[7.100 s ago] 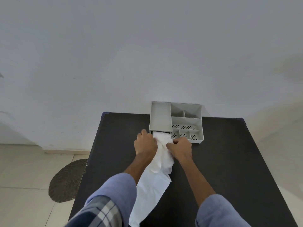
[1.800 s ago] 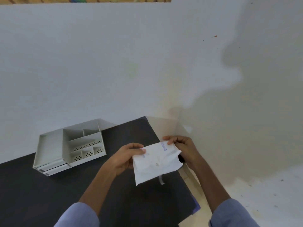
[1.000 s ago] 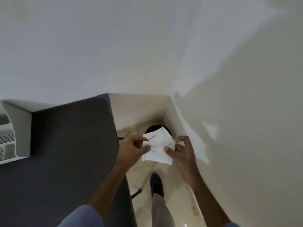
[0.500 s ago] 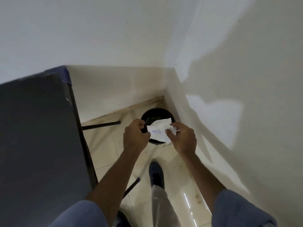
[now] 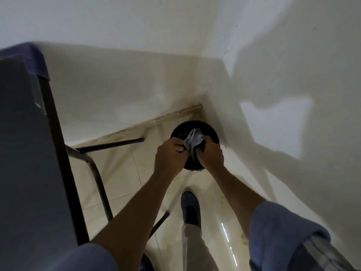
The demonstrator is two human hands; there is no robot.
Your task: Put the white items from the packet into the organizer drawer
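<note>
The white packet [image 5: 193, 139] is crumpled into a small wad with faint blue print. My left hand [image 5: 170, 157] and my right hand [image 5: 210, 155] both grip it, fingers closed around its two sides. They hold it over the mouth of a round black bin [image 5: 212, 132] that stands on the floor in the room's corner. The organizer drawer is out of view.
The dark table top [image 5: 23, 153] fills the left, with its black metal legs [image 5: 97, 173] beside it. Cream floor tiles run below. White walls close in behind and to the right of the bin. My shoe [image 5: 190, 208] stands on the floor near the bin.
My view turned from the table to the corner. Both hands carried the packet away from the organizer, crushed it smaller and lowered it to the bin's mouth.
</note>
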